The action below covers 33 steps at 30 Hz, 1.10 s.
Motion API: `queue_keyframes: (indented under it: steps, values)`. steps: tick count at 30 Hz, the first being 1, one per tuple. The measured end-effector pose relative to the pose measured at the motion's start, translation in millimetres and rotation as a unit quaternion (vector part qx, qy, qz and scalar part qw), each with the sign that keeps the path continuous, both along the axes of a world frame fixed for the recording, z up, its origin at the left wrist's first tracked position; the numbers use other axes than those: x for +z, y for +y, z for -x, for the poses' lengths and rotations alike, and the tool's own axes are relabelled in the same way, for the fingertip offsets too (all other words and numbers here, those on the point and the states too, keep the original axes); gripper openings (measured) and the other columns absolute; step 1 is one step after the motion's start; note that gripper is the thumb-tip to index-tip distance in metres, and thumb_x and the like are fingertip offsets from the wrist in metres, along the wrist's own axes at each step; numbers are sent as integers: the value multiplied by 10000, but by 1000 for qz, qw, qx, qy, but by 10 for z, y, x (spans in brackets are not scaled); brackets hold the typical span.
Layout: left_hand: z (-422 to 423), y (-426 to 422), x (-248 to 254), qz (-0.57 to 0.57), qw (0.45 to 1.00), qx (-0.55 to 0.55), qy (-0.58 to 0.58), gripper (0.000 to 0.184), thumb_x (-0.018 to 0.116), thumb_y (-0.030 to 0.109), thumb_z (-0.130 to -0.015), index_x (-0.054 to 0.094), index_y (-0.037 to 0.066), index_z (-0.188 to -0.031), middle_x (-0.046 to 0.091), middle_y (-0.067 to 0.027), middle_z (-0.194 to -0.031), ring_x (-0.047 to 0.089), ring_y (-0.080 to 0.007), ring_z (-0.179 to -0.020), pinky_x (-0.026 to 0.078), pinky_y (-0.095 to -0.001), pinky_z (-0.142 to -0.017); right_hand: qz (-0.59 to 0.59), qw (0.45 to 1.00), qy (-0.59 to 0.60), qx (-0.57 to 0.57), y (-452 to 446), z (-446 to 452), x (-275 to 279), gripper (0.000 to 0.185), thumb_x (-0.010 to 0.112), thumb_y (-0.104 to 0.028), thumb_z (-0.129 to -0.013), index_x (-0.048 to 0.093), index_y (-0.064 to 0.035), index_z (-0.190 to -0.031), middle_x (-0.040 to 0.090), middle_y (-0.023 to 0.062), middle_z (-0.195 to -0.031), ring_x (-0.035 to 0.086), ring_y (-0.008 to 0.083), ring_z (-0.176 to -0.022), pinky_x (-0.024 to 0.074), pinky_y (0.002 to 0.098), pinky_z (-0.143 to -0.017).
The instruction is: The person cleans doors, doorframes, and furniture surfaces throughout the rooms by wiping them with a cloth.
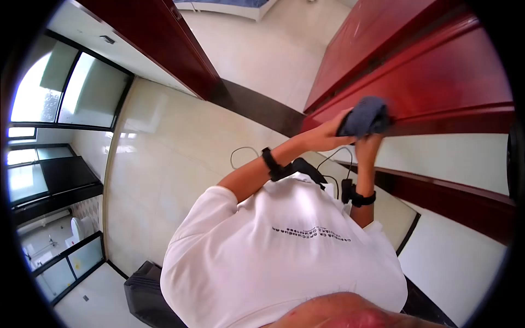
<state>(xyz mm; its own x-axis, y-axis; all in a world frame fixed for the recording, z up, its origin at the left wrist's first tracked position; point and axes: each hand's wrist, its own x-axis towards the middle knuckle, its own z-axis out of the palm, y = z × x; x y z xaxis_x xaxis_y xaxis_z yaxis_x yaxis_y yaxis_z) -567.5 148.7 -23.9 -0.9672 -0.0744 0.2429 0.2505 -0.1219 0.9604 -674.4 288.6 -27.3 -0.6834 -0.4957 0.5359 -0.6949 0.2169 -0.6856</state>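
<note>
A bunched dark grey cloth [365, 117] is up against the edge of a red wooden door [443, 76], or just in front of it; the exact contact is not clear. My left hand [329, 133] grips the cloth from its left side, fingers partly hidden by the fabric. From below, my right hand [368, 144] is closed at the cloth's lower edge, with most of its fingers covered.
A dark red door frame [158, 44] stands across the doorway, with a dark threshold strip [257, 104] on the floor. Thin cables [333, 164] hang by my waist. A black object [150, 295] stands behind my left side. Glazed black-framed panels line the left.
</note>
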Motion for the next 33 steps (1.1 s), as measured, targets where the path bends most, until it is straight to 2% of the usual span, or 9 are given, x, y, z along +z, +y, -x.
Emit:
queue_keyframes:
  steps: [7, 10, 13, 16, 19, 21, 25, 31, 33]
  values:
    - [-801, -139, 127, 77, 988, 135, -24, 596, 685, 50, -828, 402, 55, -1353, 526, -97, -1203, 510, -163, -1075, 440, -288, -888, -17, 967, -152, 206, -109, -334, 42, 194, 628, -68, -813, 638, 15, -987, 678, 196, -896, 664, 315, -897, 489, 375, -814]
    - [-988, -33, 328, 114, 957, 227, -137, 445, 707, 242, -840, 504, 60, -1192, 649, -128, -897, 636, -241, -844, 492, -359, -776, 14, 960, -150, 235, -87, -327, -73, 169, 629, -44, -825, 642, 14, -983, 685, 165, -923, 658, 279, -890, 483, 357, -826]
    - [-1004, 78, 137, 214, 906, 264, -253, 430, 646, 374, -893, 523, 52, -1149, 640, -113, -819, 633, -219, -755, 495, -330, -707, 92, 952, -188, 225, -145, -170, -330, 105, 608, -14, -854, 653, 4, -947, 686, 114, -957, 642, 245, -892, 474, 355, -850]
    - [-1082, -10, 267, 112, 898, 258, -340, 523, 511, 516, -949, 561, 18, -1101, 631, -100, -846, 613, -202, -797, 474, -319, -726, 163, 934, -93, 304, -500, -81, -372, 95, 567, 21, -887, 656, -7, -903, 675, 74, -985, 616, 190, -928, 457, 327, -882]
    - [-1245, -86, 126, 64, 872, 246, -418, 673, 370, 618, -956, 593, -14, -1021, 639, -108, -796, 634, -221, -686, 496, -349, -677, 126, 881, -216, 402, -688, -253, -209, 99, 560, 19, -891, 654, -9, -907, 668, 84, -1008, 593, 189, -995, 432, 331, -927]
    - [-1430, -119, -50, 127, 869, 261, -400, 786, 257, 658, -953, 621, -37, -993, 677, -130, -829, 660, -237, -637, 512, -363, -646, 124, 861, -298, 392, -803, -421, -246, 101, 547, 13, -898, 648, -2, -903, 655, 83, -1030, 580, 180, -1029, 419, 327, -943]
    - [-1774, 370, -456, 28, 819, 378, -431, 803, 238, 649, -959, 647, -40, -1015, 711, -153, -902, 701, -241, -724, 513, -355, -678, 225, 866, -166, 415, -757, -448, -646, 154, 464, -88, -991, 588, 5, -993, 633, 48, -965, 600, 140, -901, 475, 263, -823]
    - [-2201, 251, -542, -113, 803, 449, -376, 713, 257, 608, -983, 632, 22, -1139, 718, -120, -935, 691, -211, -786, 478, -304, -781, 56, 820, -451, 349, -991, -409, -770, 297, 445, -185, -1008, 588, 68, -1072, 638, 88, -1004, 624, 160, -867, 520, 284, -776]
    - [-2182, 260, -900, -100, 803, 557, -187, 631, 321, 567, -993, 601, 31, -1171, 688, -109, -1062, 664, -194, -900, 472, -313, -818, 142, 788, -485, 352, -1064, -507, -1040, 345, 393, -180, -1009, 570, 99, -1111, 637, 124, -1063, 633, 200, -924, 528, 330, -848]
